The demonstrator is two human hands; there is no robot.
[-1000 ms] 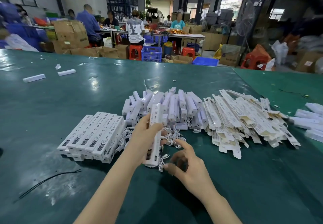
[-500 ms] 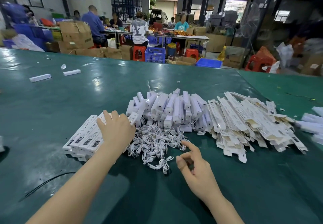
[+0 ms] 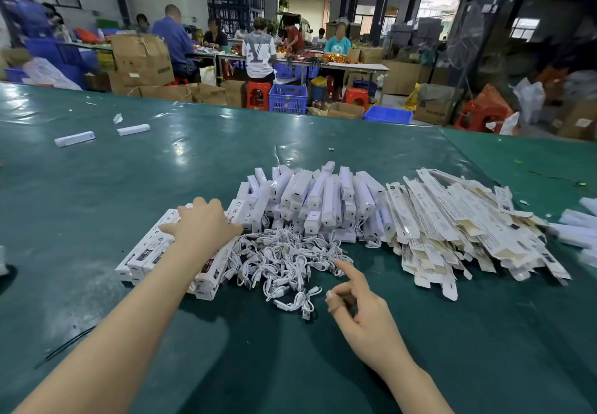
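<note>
My left hand (image 3: 202,228) lies flat, fingers spread, on top of a row of packed white boxes (image 3: 151,253) stacked at the left. To their right lies a tangle of short white cables (image 3: 277,258). Behind the cables is a heap of bare white stick-shaped devices (image 3: 316,197). Flat unfolded cartons (image 3: 458,226) are piled at the right. My right hand (image 3: 361,313) hovers over the green table (image 3: 290,365) beside the cables, index finger stretched toward them, the other fingers loosely curled, holding nothing.
Two loose white boxes (image 3: 75,138) lie far left on the table. More white pieces (image 3: 578,229) sit at the right edge. A black cable tie (image 3: 64,346) lies near left. Beyond the table, people work among cardboard boxes, blue crates and red stools.
My left hand carried a filled box from the middle to the stack at the left, laid it down and now rests on it. My right hand let go of the box end and moved slightly.
</note>
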